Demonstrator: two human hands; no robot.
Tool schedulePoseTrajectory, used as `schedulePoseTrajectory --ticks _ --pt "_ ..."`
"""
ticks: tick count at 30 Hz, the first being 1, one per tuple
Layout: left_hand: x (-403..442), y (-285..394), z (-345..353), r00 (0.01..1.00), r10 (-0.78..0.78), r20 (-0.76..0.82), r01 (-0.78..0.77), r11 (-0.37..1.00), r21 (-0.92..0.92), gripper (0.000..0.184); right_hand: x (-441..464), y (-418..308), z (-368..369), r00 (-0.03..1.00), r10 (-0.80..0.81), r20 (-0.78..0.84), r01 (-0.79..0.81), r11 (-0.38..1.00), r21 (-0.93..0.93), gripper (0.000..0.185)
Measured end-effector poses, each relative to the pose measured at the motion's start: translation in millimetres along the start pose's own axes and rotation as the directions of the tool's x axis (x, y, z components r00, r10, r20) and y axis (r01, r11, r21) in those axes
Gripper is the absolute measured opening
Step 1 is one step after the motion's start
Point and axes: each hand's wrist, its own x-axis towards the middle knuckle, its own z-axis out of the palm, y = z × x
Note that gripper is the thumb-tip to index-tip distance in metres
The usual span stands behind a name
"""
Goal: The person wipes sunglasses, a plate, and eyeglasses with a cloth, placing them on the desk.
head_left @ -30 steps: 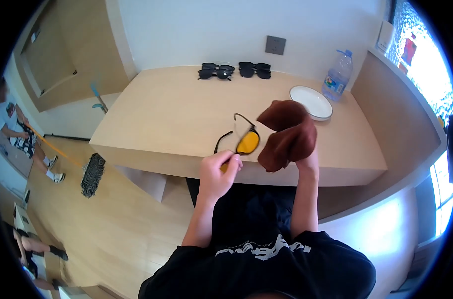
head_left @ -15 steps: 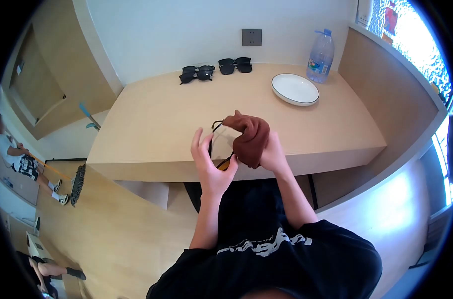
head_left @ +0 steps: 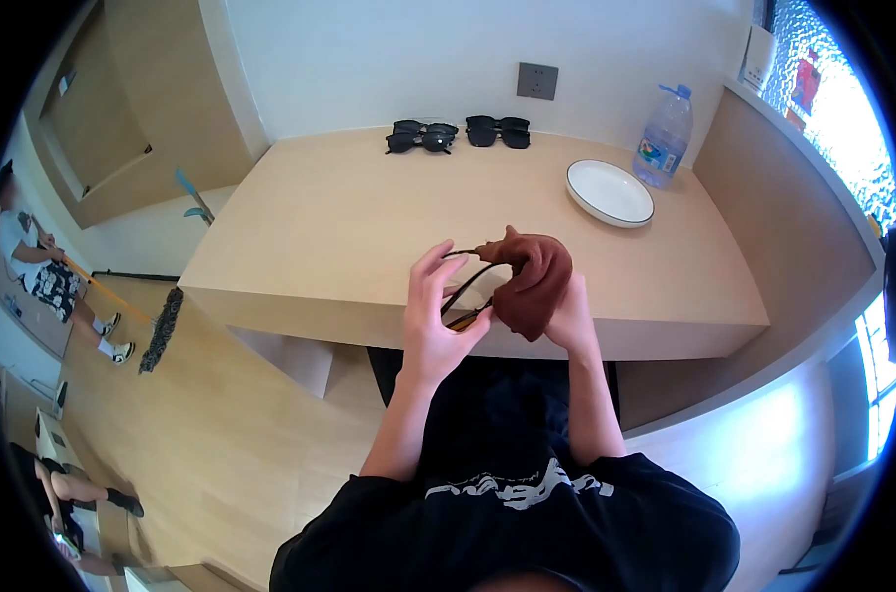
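Over the front edge of the desk, my left hand (head_left: 436, 331) grips a pair of glasses (head_left: 470, 287) with dark temples and an amber-tinted lens. My right hand (head_left: 575, 321) is closed around a bunched brown cloth (head_left: 537, 281), which covers part of the glasses. The cloth hides most of my right fingers and the far side of the frame. Farther back on the desk lie dark sunglasses (head_left: 420, 141), seemingly two pairs close together, and another dark pair (head_left: 498, 132) to their right.
A white dark-rimmed plate (head_left: 610, 193) rests at the desk's (head_left: 349, 212) back right, beside an upright clear bottle (head_left: 664, 138). A curved side panel (head_left: 783, 187) bounds the desk on the right. At far left a person (head_left: 38, 252) holds a mop (head_left: 162, 331); another person (head_left: 73, 493) sits lower down.
The view has shifted, so the desk items appear farther right. My left hand has turned the glasses slightly, and both temples now show between my fingers and the cloth.
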Motion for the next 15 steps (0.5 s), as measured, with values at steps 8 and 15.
schedulePoseTrajectory --ticks 8,15 --pt "9 9 -2 0.988 0.154 -0.027 -0.138 0.942 0.306 0.060 -4 -9 -4 0.998 -0.068 0.004 0.068 0.994 -0.086 0.031" --pt "36 4 1 0.899 0.050 0.434 -0.197 0.934 0.299 0.039 -9 10 -27 0.985 -0.049 -0.164 0.036 0.996 -0.080 0.023"
